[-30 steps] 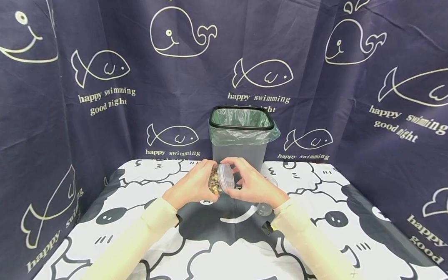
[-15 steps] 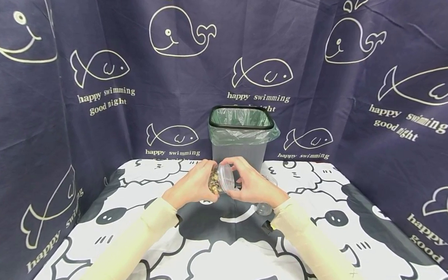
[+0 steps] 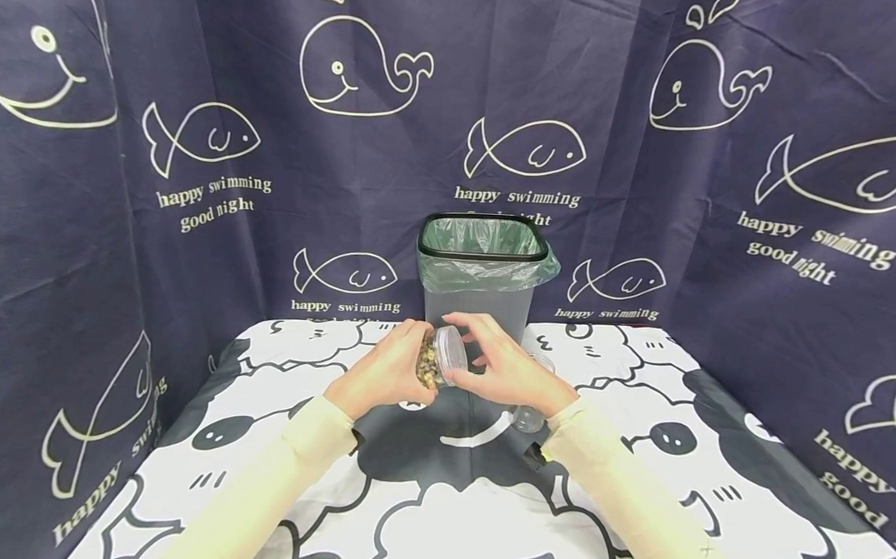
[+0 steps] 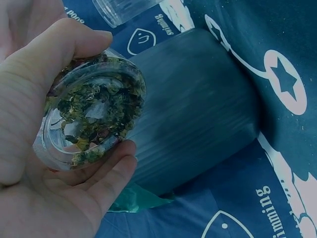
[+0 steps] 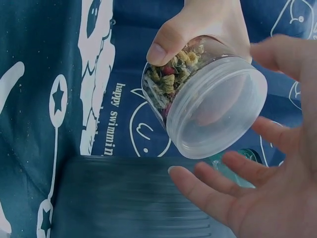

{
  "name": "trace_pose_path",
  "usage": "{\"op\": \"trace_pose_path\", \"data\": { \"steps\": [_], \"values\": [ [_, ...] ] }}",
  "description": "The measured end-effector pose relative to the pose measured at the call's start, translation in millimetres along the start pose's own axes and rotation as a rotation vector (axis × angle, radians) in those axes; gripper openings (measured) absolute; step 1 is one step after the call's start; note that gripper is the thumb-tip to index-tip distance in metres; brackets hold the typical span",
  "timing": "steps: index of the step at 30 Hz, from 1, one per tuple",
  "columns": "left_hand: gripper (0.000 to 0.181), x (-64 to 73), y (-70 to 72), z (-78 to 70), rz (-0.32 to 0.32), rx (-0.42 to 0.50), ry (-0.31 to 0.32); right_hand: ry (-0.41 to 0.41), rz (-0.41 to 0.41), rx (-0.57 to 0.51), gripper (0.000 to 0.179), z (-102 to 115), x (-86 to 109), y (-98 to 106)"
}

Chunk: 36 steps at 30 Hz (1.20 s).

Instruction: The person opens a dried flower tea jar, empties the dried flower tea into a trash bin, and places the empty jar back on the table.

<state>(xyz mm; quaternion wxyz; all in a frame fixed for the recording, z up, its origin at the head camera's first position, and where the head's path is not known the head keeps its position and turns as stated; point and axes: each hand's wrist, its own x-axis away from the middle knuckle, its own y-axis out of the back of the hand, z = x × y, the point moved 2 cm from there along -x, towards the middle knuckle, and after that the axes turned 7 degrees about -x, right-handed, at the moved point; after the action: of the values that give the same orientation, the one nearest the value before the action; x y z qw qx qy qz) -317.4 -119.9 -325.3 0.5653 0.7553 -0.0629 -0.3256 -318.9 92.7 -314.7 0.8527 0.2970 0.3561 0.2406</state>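
My left hand grips a clear plastic jar of dried flower buds and leaves, tilted on its side above the table. Its round translucent lid faces right and is on the jar. Beside it is my right hand, its fingers spread about the lid; the right wrist view has most of the fingers off its rim. Whether the thumb touches the lid I cannot tell. In the left wrist view, the jar's base shows the dried contents through the plastic.
Just behind the hands stands a grey bin with a black rim and a green bag. A clear container lies near my right wrist, partly hidden. A patterned cloth covers the table; dark printed curtains surround it.
My right hand's fingers held the lid's rim earlier; now they have spread and moved off it. The left hand keeps the jar in nearly the same place.
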Motion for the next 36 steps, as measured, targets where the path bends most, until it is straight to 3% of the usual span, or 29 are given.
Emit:
{"op": "trace_pose_path", "data": {
  "steps": [9, 22, 36],
  "values": [
    [0.092, -0.3, 1.6, 0.9, -0.001, 0.005, 0.021, -0.09, -0.077, 0.008, 0.062, 0, -1.3, -2],
    [0.088, 0.6, 3.7, -0.9, -0.014, 0.014, 0.01, -0.25, -0.053, 0.058, 0.069, -2, -3.0, -14],
    [0.085, 2.0, 2.7, -1.7, -0.02, -0.003, -0.014, -0.276, -0.081, 0.079, 0.062, -3, -3.8, -16]
  ]
}}
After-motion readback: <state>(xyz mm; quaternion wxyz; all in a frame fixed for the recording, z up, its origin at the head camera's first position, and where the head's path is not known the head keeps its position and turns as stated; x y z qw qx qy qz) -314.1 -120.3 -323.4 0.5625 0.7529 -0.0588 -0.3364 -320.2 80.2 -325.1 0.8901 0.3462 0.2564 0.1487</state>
